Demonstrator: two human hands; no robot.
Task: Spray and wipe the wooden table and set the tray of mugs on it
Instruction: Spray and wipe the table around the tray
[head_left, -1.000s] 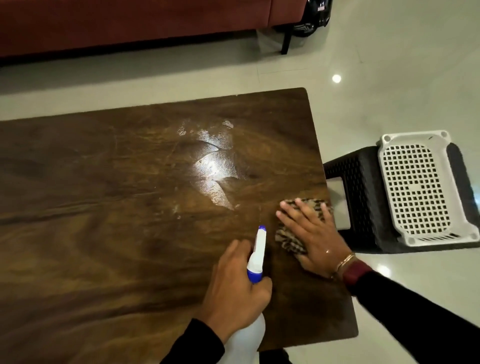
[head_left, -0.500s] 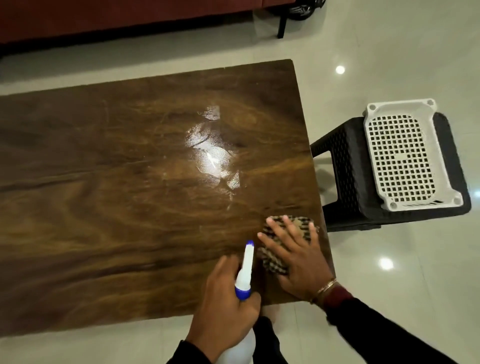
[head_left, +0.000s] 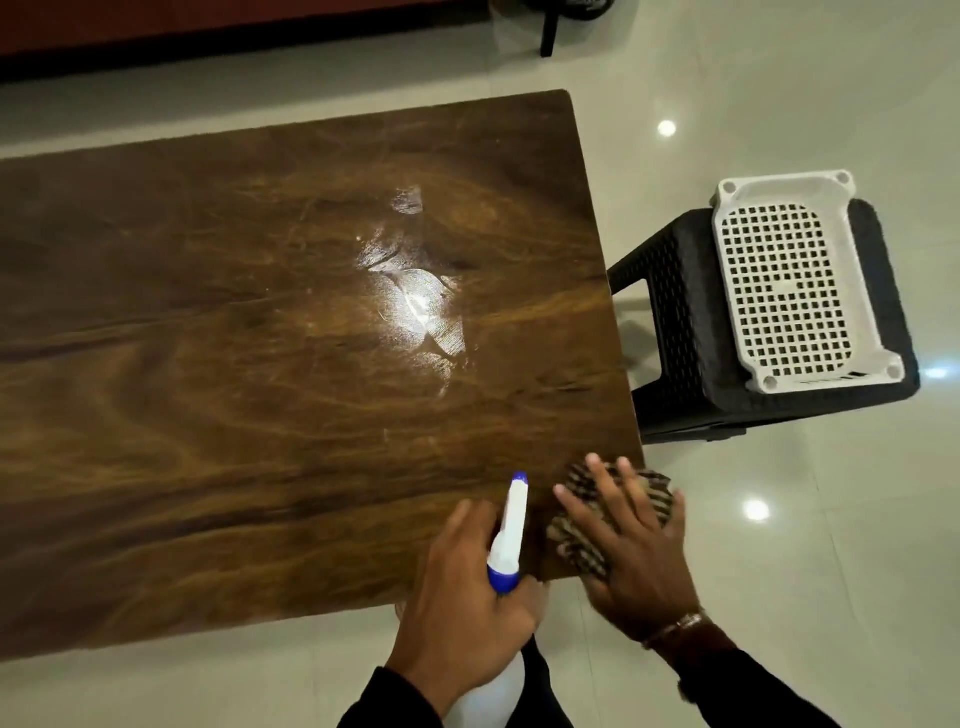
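Observation:
The dark wooden table (head_left: 234, 364) fills the left and middle of the view, with a wet shiny patch (head_left: 415, 306) right of its centre. My left hand (head_left: 462, 608) grips a white spray bottle (head_left: 509, 535) with a blue nozzle, held over the table's near right edge. My right hand (head_left: 628, 551) lies flat, fingers spread, on a checked brown cloth (head_left: 649, 488) at the table's near right corner; part of the cloth hangs past the edge. No mugs are in view.
A black plastic stool (head_left: 680, 332) stands right of the table with a white perforated tray (head_left: 795, 291) on top. A red sofa (head_left: 208, 21) runs along the far side. Glossy pale floor tiles (head_left: 779, 545) surround the table.
My right hand has slid the cloth back toward the table's near right corner, and the cloth now overhangs the edge. My left hand keeps hold of the spray bottle.

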